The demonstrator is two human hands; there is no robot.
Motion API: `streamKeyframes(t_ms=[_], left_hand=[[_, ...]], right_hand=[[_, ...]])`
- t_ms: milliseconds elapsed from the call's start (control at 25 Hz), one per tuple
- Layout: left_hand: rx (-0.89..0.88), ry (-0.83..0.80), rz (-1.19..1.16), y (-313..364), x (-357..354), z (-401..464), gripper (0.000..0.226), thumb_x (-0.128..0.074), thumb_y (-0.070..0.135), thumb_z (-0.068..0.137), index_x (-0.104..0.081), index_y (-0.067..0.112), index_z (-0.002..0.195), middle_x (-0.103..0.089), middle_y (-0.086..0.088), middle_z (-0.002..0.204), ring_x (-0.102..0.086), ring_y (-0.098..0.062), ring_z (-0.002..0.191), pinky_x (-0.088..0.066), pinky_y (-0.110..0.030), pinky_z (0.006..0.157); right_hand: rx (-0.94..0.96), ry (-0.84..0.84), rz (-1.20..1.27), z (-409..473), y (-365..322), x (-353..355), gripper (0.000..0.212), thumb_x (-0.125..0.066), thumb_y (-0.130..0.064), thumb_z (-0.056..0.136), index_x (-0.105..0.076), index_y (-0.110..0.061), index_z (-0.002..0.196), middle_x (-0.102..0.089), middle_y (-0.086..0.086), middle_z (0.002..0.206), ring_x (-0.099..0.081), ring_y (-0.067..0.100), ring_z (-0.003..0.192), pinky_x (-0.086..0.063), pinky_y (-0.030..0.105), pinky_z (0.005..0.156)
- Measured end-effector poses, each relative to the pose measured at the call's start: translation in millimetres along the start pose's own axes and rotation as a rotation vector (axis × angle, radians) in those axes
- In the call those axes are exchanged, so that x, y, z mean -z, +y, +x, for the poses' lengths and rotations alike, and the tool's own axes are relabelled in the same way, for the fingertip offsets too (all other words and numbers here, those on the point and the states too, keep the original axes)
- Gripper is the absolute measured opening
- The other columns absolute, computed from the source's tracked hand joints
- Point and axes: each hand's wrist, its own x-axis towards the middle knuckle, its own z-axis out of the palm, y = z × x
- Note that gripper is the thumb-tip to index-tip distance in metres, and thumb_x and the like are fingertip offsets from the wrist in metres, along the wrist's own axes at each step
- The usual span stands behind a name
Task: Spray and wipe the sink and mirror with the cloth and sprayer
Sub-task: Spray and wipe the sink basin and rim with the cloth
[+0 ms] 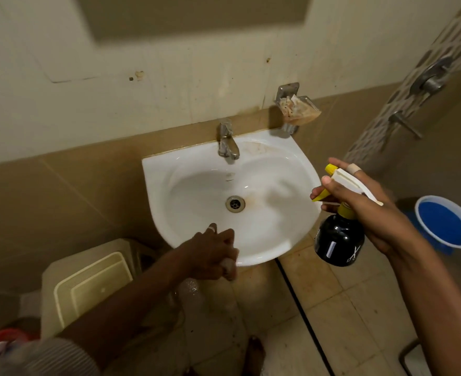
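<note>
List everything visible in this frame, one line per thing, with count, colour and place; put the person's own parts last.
sink: 1, white, centre, wall-mounted
tap: 1, metal, back rim of sink
drain: 1, metal, basin bottom
soap holder: 1, metal, wall right of tap, holding brownish scraps
sprayer: 1, black bottle, white and yellow head, right of sink
bucket: 1, blue, floor at right
bin: 1, cream, below left of sink
shower valve: 1, metal, right wall
left hand: clenched at the sink's front rim; cloth not clearly visible
right hand: holding sprayer
</note>
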Motion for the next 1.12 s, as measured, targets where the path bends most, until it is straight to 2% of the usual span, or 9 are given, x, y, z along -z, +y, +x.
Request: streamKeyframes(t_ms=[200,320,440,560,680,760,920,1000,1120], left_hand=[[0.162,-0.075,0.218,-68.2,21.3,-48.9,0.032,-0.057,0.047,0.083,-0.062,0.041,0.115,-0.040,0.005,0.125,-0.041,-0.029,0.110,-0.047,-0.043,0.093],[0.412,-0.125,0.235,-102.0,41.7,-78.2,0.070,-0.043,0.062,0.065,-0.060,0.031,0.125,-0.046,-0.001,0.134,-0.048,-0.027,0.119,-0.039,-0.038,0.103],[0.603,0.255,0.000,-125.8,46.3,-94.0,0.034,-0.052,0.052,0.078,-0.071,0.034,0.100,-0.063,-0.004,0.105,-0.052,-0.031,0.114,-0.039,-0.042,0.098],[0.588,0.759,-0.435,-104.9,51.2,-71.6,0.009,-0.066,0.043,0.091,-0.072,0.042,0.086,-0.053,0.010,0.085,-0.049,-0.018,0.093,-0.045,-0.035,0.083],[0.484,0.838,-0.672,-79.4,52.8,-13.1,0.015,-0.068,0.050,0.087,-0.073,0.037,0.085,-0.067,-0.004,0.083,-0.068,-0.022,0.074,-0.058,-0.035,0.074],[0.450,0.857,-0.774,-63.2,49.0,32.4,0.017,-0.068,0.038,0.091,-0.073,0.026,0.082,-0.070,-0.009,0.075,-0.070,-0.018,0.057,-0.059,-0.033,0.060],[0.679,0.835,-0.914,-37.6,12.7,108.5,0.021,-0.060,0.028,0.095,-0.072,0.012,0.102,-0.069,-0.017,0.096,-0.071,-0.010,0.063,-0.042,-0.010,0.043],[0.829,0.759,-0.909,-29.9,-6.8,133.9,0.030,-0.054,0.027,0.096,-0.065,0.013,0.120,-0.061,-0.020,0.118,-0.068,-0.027,0.094,-0.045,-0.013,0.057],[0.951,0.667,-0.919,-22.4,-21.6,160.7,0.035,-0.051,0.019,0.098,-0.052,0.009,0.131,-0.040,-0.021,0.134,-0.055,-0.042,0.110,-0.045,-0.040,0.095]], right_hand=[[0.009,-0.062,0.017,0.2,-1.9,-24.6,0.047,-0.070,-0.031,0.098,-0.057,-0.033,0.144,-0.079,0.019,0.107,-0.076,0.029,0.109,-0.059,0.048,0.100],[-0.005,-0.090,0.013,0.9,0.4,-36.5,0.045,-0.070,-0.028,0.099,-0.057,-0.032,0.143,-0.079,0.020,0.106,-0.076,0.031,0.110,-0.057,0.050,0.101],[-0.027,-0.100,0.014,7.7,9.7,-42.3,0.044,-0.070,-0.029,0.099,-0.058,-0.031,0.142,-0.079,0.019,0.106,-0.075,0.031,0.111,-0.057,0.052,0.103],[-0.058,-0.036,0.025,18.7,20.8,-43.9,0.039,-0.071,-0.028,0.100,-0.060,-0.030,0.137,-0.079,0.019,0.104,-0.075,0.033,0.109,-0.057,0.050,0.104],[-0.092,0.058,-0.036,28.4,39.7,-52.4,0.030,-0.073,-0.029,0.098,-0.066,-0.031,0.127,-0.080,0.015,0.095,-0.076,0.033,0.101,-0.059,0.051,0.101],[-0.124,0.121,-0.095,34.5,53.0,-58.4,0.023,-0.073,-0.033,0.095,-0.069,-0.033,0.118,-0.080,0.010,0.081,-0.077,0.029,0.089,-0.060,0.053,0.096],[-0.245,0.087,-0.204,44.7,72.0,-61.3,0.032,-0.073,-0.024,0.088,-0.071,-0.023,0.120,-0.076,0.008,0.070,-0.073,0.021,0.060,-0.062,0.039,0.073],[-0.278,0.055,-0.253,48.7,82.0,-57.4,0.042,-0.071,-0.026,0.087,-0.067,-0.025,0.129,-0.076,0.010,0.088,-0.073,0.021,0.069,-0.062,0.037,0.073],[-0.284,0.010,-0.363,56.7,91.8,-41.6,0.057,-0.068,-0.037,0.085,-0.054,-0.041,0.140,-0.071,0.011,0.122,-0.074,0.025,0.098,-0.060,0.033,0.085]])
